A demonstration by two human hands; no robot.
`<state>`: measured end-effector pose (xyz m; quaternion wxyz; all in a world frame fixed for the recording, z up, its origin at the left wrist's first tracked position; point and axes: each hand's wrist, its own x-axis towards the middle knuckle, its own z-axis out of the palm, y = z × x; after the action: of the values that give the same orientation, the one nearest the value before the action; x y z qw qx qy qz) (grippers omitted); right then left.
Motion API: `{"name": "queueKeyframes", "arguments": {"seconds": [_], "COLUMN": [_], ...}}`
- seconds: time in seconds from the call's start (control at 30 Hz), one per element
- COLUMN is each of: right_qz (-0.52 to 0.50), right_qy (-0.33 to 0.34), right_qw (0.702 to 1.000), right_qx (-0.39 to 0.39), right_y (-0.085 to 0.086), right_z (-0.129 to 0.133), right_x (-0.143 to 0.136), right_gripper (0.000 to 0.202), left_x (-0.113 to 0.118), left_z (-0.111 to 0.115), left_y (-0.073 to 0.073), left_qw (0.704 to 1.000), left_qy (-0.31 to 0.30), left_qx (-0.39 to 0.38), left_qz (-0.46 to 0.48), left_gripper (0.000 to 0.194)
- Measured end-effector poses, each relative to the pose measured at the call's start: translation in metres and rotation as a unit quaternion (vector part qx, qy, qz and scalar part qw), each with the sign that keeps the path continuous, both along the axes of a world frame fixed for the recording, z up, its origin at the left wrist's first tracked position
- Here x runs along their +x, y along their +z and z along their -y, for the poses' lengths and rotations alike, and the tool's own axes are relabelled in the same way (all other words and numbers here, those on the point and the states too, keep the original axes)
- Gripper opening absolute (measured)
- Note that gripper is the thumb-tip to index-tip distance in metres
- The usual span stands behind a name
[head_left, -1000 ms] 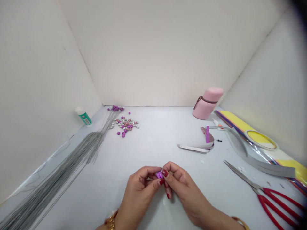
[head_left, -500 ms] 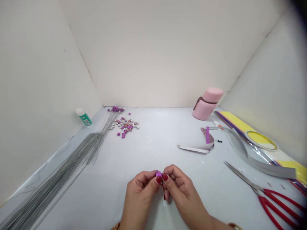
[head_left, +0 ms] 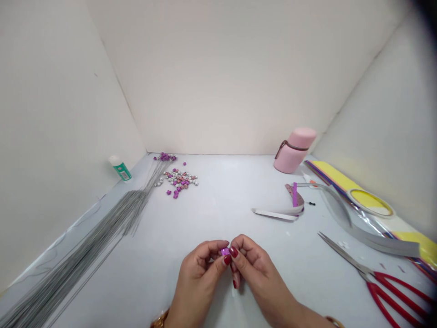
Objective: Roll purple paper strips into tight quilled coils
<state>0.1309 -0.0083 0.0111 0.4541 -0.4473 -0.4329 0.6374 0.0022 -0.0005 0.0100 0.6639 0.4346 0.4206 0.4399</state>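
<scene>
A small purple folded piece (head_left: 225, 251) is pinched between the thumb and forefinger of my left hand (head_left: 204, 269), near the bottom centre. My right hand (head_left: 254, 269) meets it from the right, with thumb and forefinger closed at the piece's right edge. The fingertips of both hands nearly touch. Beyond them to the left lies a loose pile of small purple, silver and pink stars (head_left: 182, 180). A bundle of thin grey wires (head_left: 99, 241) runs along the left side, with purple and silver stars (head_left: 165, 157) at its far end.
A glue stick (head_left: 120, 168) is at the left wall. A pink bottle (head_left: 294, 151) stands at the back right. Paper strips (head_left: 276, 214), red-handled scissors (head_left: 365, 269), a tape roll (head_left: 372, 202) and yellow packaged sheets (head_left: 336, 175) lie on the right.
The purple piece has turned slightly between my fingers, and my left forefinger has lifted a little off its top. The rest lies as before.
</scene>
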Motion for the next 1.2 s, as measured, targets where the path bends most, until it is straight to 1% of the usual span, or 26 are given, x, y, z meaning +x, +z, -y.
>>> {"name": "queueKeyframes", "arguments": {"seconds": [0.07, 0.13, 0.23, 0.33, 0.37, 0.5, 0.6, 0.67, 0.73, 0.87, 0.93, 1.0, 1.03, 1.1, 1.2], "right_qz": [-0.031, -0.059, -0.082, -0.071, -0.053, 0.051, 0.12, 0.166, 0.217, 0.29, 0.296, 0.289, 0.28, 0.246, 0.186], "right_qy": [0.01, 0.019, 0.016, -0.01, -0.015, -0.002, 0.003, 0.002, -0.008, -0.029, -0.026, -0.023, -0.022, -0.014, 0.005], "right_qw": [0.999, 0.997, 0.995, 0.997, 0.998, 0.997, 0.986, 0.974, 0.956, 0.913, 0.905, 0.91, 0.917, 0.939, 0.967], "right_qx": [-0.024, -0.044, -0.055, -0.036, -0.024, 0.052, 0.114, 0.152, 0.197, 0.285, 0.303, 0.297, 0.284, 0.241, 0.175], "right_y": [0.001, 0.002, 0.002, 0.002, 0.002, 0.001, 0.0, -0.001, 0.0, 0.001, 0.001, 0.001, 0.001, 0.0, 0.0], "right_z": [-0.001, -0.002, -0.005, -0.005, -0.005, -0.003, -0.001, 0.0, 0.001, 0.004, 0.005, 0.006, 0.006, 0.005, 0.002], "right_x": [0.0, 0.001, 0.002, 0.003, 0.004, 0.005, 0.006, 0.007, 0.008, 0.008, 0.008, 0.008, 0.007, 0.006, 0.005], "right_gripper": [0.026, 0.026, 0.024, 0.025, 0.026, 0.027, 0.023, 0.021, 0.019, 0.015, 0.014, 0.014, 0.015, 0.019, 0.026], "left_x": [0.002, 0.003, 0.002, 0.0, 0.0, 0.002, 0.002, 0.001, 0.0, 0.002, 0.003, 0.005, 0.006, 0.006, 0.004], "left_z": [0.0, -0.001, -0.003, -0.004, -0.004, -0.002, 0.0, 0.001, 0.003, 0.005, 0.006, 0.007, 0.007, 0.007, 0.007], "left_y": [0.0, 0.0, 0.0, 0.002, 0.002, 0.006, 0.006, 0.005, 0.004, 0.003, 0.004, 0.005, 0.006, 0.008, 0.009], "left_qw": [0.998, 0.996, 0.997, 0.998, 0.998, 0.998, 0.999, 0.998, 0.997, 0.998, 0.999, 0.999, 0.999, 0.998, 0.997], "left_qy": [-0.01, -0.016, -0.001, 0.033, 0.033, -0.001, 0.013, 0.022, 0.024, 0.022, 0.018, 0.016, 0.015, 0.018, 0.057], "left_qx": [-0.025, -0.035, -0.041, -0.041, -0.038, 0.004, 0.04, 0.056, 0.066, 0.06, 0.045, 0.031, 0.029, 0.033, 0.046], "left_qz": [0.056, 0.08, 0.064, 0.038, 0.041, 0.057, 0.006, -0.026, -0.038, -0.003, 0.019, 0.035, 0.042, 0.05, 0.033], "left_gripper": [0.015, 0.014, 0.015, 0.017, 0.017, 0.015, 0.015, 0.016, 0.017, 0.018, 0.017, 0.017, 0.017, 0.017, 0.016]}}
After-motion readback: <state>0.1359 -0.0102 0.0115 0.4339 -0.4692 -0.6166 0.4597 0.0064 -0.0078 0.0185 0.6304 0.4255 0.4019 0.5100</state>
